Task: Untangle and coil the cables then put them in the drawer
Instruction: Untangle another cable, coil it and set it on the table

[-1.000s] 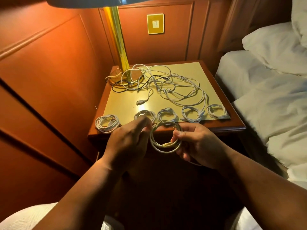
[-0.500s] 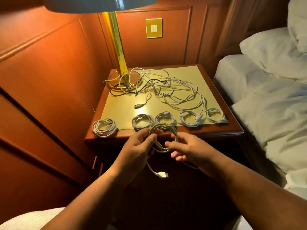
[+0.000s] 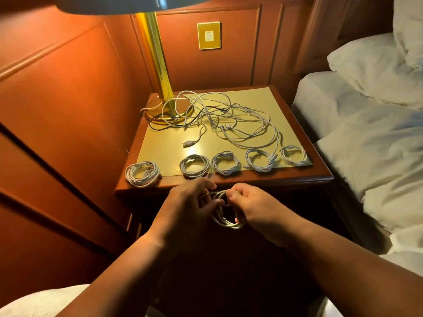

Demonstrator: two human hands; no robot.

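With the dangling plug end now tucked in, the left hand (image 3: 190, 202) and right hand (image 3: 249, 205) both grasp the coil (image 3: 225, 219), ready to join the five coils (image 3: 225, 164) on the nightstand (image 3: 297, 177).

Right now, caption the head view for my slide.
Both hands wind a cable coil before the nightstand.

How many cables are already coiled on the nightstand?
5, in a row along the front edge: one at the left corner, then, and one at the right. A sixth coil is in the hands, unfinished.
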